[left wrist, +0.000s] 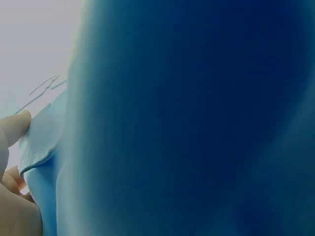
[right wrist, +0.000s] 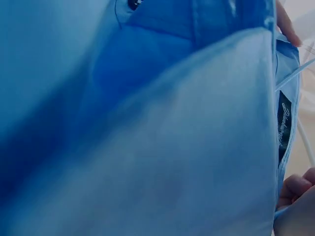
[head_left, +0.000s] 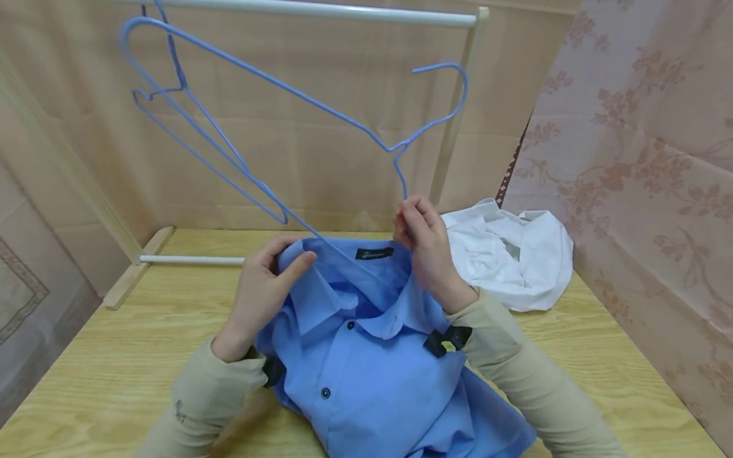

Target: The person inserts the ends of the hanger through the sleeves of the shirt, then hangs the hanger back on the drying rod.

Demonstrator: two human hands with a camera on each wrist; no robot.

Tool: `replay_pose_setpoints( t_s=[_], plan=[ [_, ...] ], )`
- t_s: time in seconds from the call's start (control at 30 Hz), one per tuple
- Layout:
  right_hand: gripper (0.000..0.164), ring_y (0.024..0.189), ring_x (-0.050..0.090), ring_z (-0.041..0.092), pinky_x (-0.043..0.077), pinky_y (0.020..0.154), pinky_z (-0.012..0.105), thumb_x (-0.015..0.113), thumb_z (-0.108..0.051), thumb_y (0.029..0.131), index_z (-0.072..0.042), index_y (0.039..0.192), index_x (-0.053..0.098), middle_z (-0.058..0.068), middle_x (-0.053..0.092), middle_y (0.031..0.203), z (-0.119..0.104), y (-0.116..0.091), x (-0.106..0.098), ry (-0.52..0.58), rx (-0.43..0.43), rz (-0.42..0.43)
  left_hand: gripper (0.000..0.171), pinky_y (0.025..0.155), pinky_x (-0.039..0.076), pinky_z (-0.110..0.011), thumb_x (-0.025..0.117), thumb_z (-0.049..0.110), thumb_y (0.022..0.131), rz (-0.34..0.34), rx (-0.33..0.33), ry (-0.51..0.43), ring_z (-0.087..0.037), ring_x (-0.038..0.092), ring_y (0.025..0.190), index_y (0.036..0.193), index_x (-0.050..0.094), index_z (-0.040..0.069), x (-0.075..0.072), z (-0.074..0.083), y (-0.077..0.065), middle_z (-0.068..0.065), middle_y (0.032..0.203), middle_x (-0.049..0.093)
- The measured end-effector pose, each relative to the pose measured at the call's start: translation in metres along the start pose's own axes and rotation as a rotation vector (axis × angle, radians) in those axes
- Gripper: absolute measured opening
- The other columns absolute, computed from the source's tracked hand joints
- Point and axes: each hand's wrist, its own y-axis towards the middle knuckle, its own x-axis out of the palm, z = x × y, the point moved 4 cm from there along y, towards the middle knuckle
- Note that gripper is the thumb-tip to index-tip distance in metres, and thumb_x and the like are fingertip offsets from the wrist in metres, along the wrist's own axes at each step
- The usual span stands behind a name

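Note:
A blue short-sleeved button shirt (head_left: 378, 381) is held up by its collar, a dark label showing inside the neck. My left hand (head_left: 263, 286) pinches the left side of the collar, thumb in front. My right hand (head_left: 426, 245) grips one arm of a blue wire hanger (head_left: 321, 98) beside the collar's right side. The hanger is tilted, its hook at the upper right, and its lower bar runs down into the neck opening. Shirt cloth fills most of both wrist views; the right wrist view also shows the label (right wrist: 284, 128).
Behind stands a rack with a white top rail (head_left: 321, 9) and wooden posts. Another blue wire hanger (head_left: 183, 89) hangs from it at the left. A crumpled white garment (head_left: 509, 254) lies on the wooden table (head_left: 103, 375) at the right, near a patterned curtain (head_left: 641, 140).

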Motion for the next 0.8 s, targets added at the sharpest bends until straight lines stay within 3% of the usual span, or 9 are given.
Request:
replay_pose_setpoints(
  t_s=[0.27, 0.37, 0.5, 0.6, 0.73, 0.8],
  plan=[
    [0.034, 0.053, 0.042, 0.009, 0.034, 0.049, 0.019, 0.043, 0.005, 0.091, -0.022, 0.103, 0.059, -0.001, 0.053, 0.068, 0.001, -0.002, -0.001, -0.074, -0.050, -0.037, 0.011, 0.061, 0.039, -0.021, 0.064, 0.014, 0.085, 0.018, 0.000, 0.035, -0.012, 0.049, 0.070, 0.091, 0.064, 0.005, -0.001, 0.002, -0.002, -0.001, 0.083, 0.058],
    [0.029, 0.056, 0.047, 0.010, 0.037, 0.053, 0.020, 0.043, 0.006, 0.089, -0.014, 0.107, 0.057, 0.000, 0.057, 0.073, 0.000, -0.001, -0.001, -0.077, -0.032, -0.052, 0.011, 0.059, 0.038, -0.022, 0.064, 0.014, 0.085, 0.015, 0.004, 0.054, -0.013, 0.048, 0.069, 0.091, 0.064, 0.005, 0.000, 0.004, -0.002, -0.001, 0.081, 0.058],
    [0.021, 0.058, 0.050, 0.009, 0.039, 0.054, 0.019, 0.042, 0.002, 0.090, 0.006, 0.109, 0.048, -0.001, 0.057, 0.074, -0.004, 0.004, 0.001, -0.091, 0.017, -0.061, 0.010, 0.056, 0.036, -0.023, 0.064, 0.016, 0.085, -0.004, 0.035, 0.061, -0.013, 0.046, 0.066, 0.091, 0.063, 0.007, 0.002, 0.006, -0.003, -0.001, 0.079, 0.055],
    [0.016, 0.056, 0.048, 0.009, 0.037, 0.051, 0.019, 0.040, -0.002, 0.092, 0.002, 0.104, 0.051, -0.003, 0.056, 0.070, -0.010, 0.009, 0.005, -0.064, 0.054, -0.065, 0.010, 0.055, 0.036, -0.023, 0.064, 0.017, 0.085, -0.019, 0.063, 0.060, -0.012, 0.045, 0.066, 0.091, 0.061, 0.009, 0.002, 0.006, -0.003, 0.000, 0.078, 0.053],
    [0.021, 0.051, 0.038, 0.007, 0.023, 0.046, 0.019, 0.041, -0.004, 0.094, -0.016, 0.089, 0.057, -0.004, 0.050, 0.063, -0.018, 0.015, 0.008, 0.011, 0.069, -0.082, 0.010, 0.055, 0.035, -0.023, 0.063, 0.017, 0.086, -0.019, 0.066, 0.060, -0.012, 0.045, 0.064, 0.090, 0.061, 0.008, 0.001, 0.005, -0.003, -0.001, 0.076, 0.051],
    [0.018, 0.051, 0.034, 0.007, 0.018, 0.046, 0.021, 0.045, -0.005, 0.094, -0.016, 0.086, 0.058, -0.004, 0.047, 0.061, -0.020, 0.015, 0.007, 0.017, 0.051, -0.098, 0.009, 0.054, 0.035, -0.023, 0.063, 0.015, 0.086, 0.001, 0.056, 0.057, -0.011, 0.044, 0.063, 0.089, 0.061, 0.007, -0.001, 0.005, -0.003, 0.000, 0.074, 0.051]
  ],
)
